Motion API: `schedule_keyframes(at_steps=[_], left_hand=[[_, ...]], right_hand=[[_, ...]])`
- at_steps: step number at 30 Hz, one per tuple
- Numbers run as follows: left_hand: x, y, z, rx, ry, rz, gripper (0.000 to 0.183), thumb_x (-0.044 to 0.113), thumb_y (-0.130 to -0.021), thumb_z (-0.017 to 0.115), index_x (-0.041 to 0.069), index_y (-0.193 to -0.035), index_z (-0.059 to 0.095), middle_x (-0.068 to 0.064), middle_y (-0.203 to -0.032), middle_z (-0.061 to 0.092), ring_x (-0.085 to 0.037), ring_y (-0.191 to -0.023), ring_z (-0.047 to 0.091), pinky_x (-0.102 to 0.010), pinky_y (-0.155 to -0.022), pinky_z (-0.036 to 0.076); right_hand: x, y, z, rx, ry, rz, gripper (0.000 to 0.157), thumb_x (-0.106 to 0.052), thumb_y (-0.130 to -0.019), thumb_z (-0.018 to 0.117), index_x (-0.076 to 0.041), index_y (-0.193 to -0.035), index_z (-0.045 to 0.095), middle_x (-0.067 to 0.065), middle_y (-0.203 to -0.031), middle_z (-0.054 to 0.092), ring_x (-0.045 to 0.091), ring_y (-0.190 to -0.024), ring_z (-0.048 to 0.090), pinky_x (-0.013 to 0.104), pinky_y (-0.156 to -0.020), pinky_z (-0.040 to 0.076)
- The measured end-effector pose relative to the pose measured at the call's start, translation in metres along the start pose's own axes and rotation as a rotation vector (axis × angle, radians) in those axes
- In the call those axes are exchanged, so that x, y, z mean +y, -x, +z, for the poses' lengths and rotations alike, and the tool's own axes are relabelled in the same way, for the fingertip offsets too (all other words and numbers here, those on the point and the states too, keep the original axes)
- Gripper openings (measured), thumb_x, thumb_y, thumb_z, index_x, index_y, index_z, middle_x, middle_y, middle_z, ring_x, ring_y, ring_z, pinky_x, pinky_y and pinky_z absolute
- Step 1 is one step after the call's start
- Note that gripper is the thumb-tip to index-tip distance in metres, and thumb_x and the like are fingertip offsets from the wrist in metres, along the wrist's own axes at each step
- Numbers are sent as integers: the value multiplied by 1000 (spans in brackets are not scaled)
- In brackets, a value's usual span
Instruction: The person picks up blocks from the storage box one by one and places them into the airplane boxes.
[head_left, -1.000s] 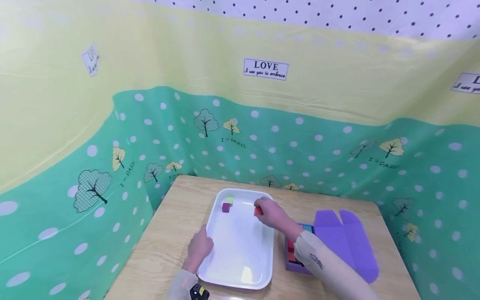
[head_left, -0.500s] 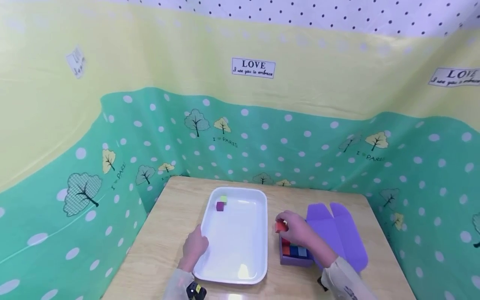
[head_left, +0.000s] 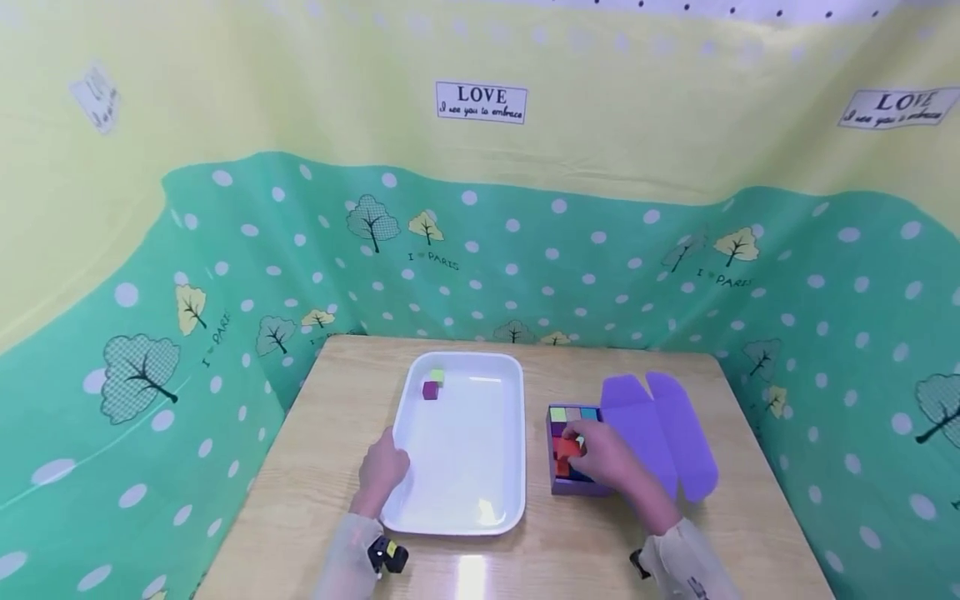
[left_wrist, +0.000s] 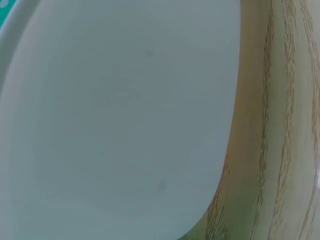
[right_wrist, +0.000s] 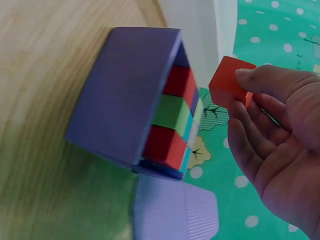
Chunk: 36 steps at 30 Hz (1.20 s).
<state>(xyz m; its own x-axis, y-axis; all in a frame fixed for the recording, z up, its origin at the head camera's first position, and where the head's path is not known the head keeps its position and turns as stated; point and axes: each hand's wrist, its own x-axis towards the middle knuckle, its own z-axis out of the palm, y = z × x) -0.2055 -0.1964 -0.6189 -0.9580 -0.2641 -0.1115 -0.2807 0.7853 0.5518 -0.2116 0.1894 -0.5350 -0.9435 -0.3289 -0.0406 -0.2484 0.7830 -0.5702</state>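
My right hand (head_left: 606, 454) pinches an orange-red cube (head_left: 568, 447) between thumb and fingers, above the open purple box (head_left: 576, 490). In the right wrist view the same orange-red cube (right_wrist: 229, 80) is held just outside the box's opening, beside the rows of red, green and blue cubes. My left hand (head_left: 384, 465) grips the left rim of the white tray (head_left: 480, 454), thumb over the edge. Only the tray's outer side (left_wrist: 125, 110) shows in the left wrist view. A dark magenta cube (head_left: 430, 390) and a light green cube (head_left: 437, 377) lie together in the tray's far left corner.
The purple lid flaps (head_left: 660, 433) spread out to the right of the box. A wooden table (head_left: 525, 558) bears everything, with a strip of bare wood between tray and box. Green and yellow printed cloth (head_left: 510, 250) encloses the back and sides.
My right hand has moved right and towards me, from over the tray to over the box, with the orange-red cube still pinched. The left hand stays on the tray rim.
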Motion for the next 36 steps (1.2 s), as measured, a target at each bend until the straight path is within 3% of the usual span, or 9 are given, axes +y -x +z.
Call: schedule_keyframes(at_steps=[5, 11, 16, 36], left_hand=[[-4, 5, 0, -21, -1, -31, 48, 8, -81, 44, 2, -128, 36, -24, -111, 54, -39, -88, 56, -49, -69, 47], [0, -2, -4, 12, 7, -1, 46, 9, -81, 45, 3, -126, 39, -23, -108, 56, -37, -85, 57, -48, -67, 48], [2, -5, -8, 11, 10, 0, 47, 9, -81, 45, 4, -127, 39, -21, -108, 56, -34, -85, 58, -47, -65, 48], [0, -3, -3, 13, -14, -8, 49, 10, -81, 46, 4, -129, 38, -21, -110, 55, -35, -88, 57, -48, -69, 47]], right_hand=[[3, 3, 8, -73, 49, 22, 31, -11, -66, 74, -17, -93, 62, -6, -83, 55, 11, -67, 48, 21, -55, 45], [5, -6, 14, -27, 121, -91, 28, -10, -61, 75, -15, -85, 61, -5, -77, 54, 11, -66, 46, 23, -56, 42], [5, -11, 19, -63, 122, -82, 28, -10, -63, 74, -17, -86, 60, -7, -77, 54, 10, -66, 46, 23, -56, 41], [22, -8, 42, 38, 175, -170, 22, -12, -63, 73, -21, -78, 59, -11, -74, 52, 6, -65, 45, 21, -58, 43]])
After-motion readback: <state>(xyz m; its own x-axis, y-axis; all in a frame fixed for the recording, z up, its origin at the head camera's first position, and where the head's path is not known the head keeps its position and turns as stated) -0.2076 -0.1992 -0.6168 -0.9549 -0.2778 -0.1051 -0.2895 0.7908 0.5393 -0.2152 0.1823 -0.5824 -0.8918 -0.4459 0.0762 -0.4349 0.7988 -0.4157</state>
